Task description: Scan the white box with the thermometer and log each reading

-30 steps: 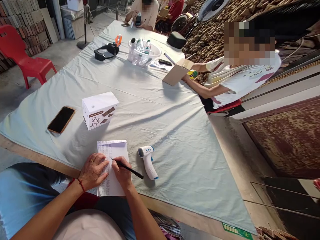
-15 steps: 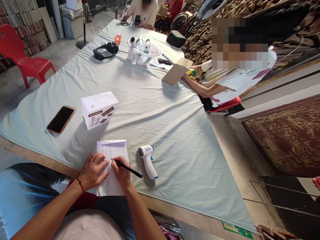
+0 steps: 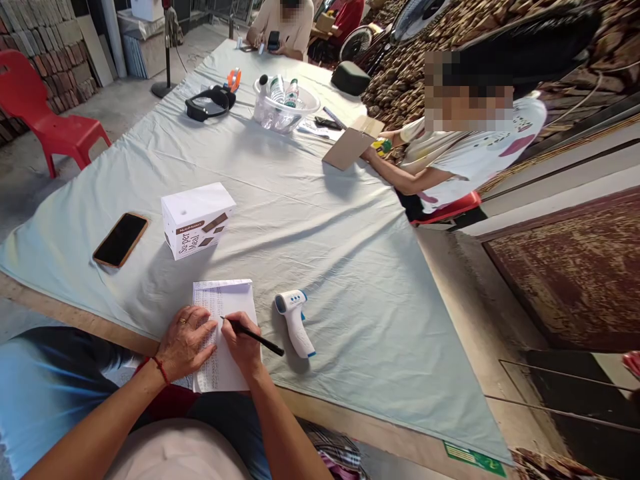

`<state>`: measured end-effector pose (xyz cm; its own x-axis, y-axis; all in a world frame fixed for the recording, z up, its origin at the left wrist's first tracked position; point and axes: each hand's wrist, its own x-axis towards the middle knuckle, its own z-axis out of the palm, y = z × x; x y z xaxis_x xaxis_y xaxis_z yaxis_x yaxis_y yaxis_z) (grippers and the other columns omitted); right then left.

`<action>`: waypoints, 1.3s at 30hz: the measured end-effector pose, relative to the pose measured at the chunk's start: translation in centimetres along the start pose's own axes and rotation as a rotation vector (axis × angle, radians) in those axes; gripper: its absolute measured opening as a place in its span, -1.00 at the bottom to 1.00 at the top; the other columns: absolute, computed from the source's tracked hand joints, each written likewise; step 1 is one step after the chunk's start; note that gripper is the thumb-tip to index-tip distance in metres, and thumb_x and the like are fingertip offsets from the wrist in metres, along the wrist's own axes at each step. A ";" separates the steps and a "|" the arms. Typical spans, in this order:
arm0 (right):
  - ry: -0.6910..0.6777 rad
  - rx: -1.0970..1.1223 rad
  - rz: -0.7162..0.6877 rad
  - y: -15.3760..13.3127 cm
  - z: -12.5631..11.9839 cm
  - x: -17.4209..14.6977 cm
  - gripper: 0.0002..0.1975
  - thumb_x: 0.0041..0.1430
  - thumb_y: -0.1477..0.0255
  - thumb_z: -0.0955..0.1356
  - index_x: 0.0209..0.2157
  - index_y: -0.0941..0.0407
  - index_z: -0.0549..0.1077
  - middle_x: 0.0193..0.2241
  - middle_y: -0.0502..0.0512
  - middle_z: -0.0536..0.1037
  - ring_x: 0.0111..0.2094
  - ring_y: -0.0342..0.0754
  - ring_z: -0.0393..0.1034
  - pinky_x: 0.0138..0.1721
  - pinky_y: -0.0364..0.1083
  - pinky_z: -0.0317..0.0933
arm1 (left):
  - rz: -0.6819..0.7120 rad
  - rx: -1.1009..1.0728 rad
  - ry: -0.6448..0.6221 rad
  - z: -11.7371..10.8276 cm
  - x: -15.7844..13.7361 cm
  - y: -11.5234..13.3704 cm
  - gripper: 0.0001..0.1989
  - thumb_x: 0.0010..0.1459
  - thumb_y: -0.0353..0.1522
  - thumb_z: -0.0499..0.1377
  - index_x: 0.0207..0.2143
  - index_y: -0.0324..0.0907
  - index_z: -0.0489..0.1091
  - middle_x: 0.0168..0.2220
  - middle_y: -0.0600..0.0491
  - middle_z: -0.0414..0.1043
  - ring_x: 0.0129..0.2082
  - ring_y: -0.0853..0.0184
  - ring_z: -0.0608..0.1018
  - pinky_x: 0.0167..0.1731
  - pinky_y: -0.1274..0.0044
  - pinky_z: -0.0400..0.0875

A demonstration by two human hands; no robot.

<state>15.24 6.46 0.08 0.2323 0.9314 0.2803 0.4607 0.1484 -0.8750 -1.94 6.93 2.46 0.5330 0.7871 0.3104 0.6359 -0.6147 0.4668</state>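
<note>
A notepad with rows of handwriting down its left part lies at the table's near edge. My left hand rests flat across the written side, fingers spread over the paper. In my right hand a black pen is gripped, its tip touching or just over the page near the middle. Right of the notepad lies a white and blue infrared thermometer. Beyond the pad stands a white box with brown print, and a phone lies to its left.
A pale cloth covers the table. Farther off are a plastic basin of bottles, a black headset and an orange tape dispenser. At the right, a person holds cardboard; another person sits at the far end.
The view has shifted very slightly. My hands, the pen and the notepad keep nearly the same places. The person at the right has moved their head a little.
</note>
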 end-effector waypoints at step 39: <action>0.027 -0.040 -0.116 0.4 0.2 0.0 -0.89 0.13 0.44 0.31 -0.47 0.07 0.42 -0.60 -0.06 0.47 -0.59 -0.14 0.35 -0.48 -0.17 0.30 | 0.029 0.041 0.016 -0.3 0.2 0.2 -0.66 0.12 -0.38 0.25 -0.02 -0.18 0.40 0.00 -0.11 0.38 0.07 0.08 0.40 0.13 0.20 0.35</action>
<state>15.29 6.58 -0.36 0.1985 0.8994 0.3895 0.5195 0.2404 -0.8199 -1.86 6.99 2.81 0.5427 0.7693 0.3371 0.6427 -0.6387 0.4230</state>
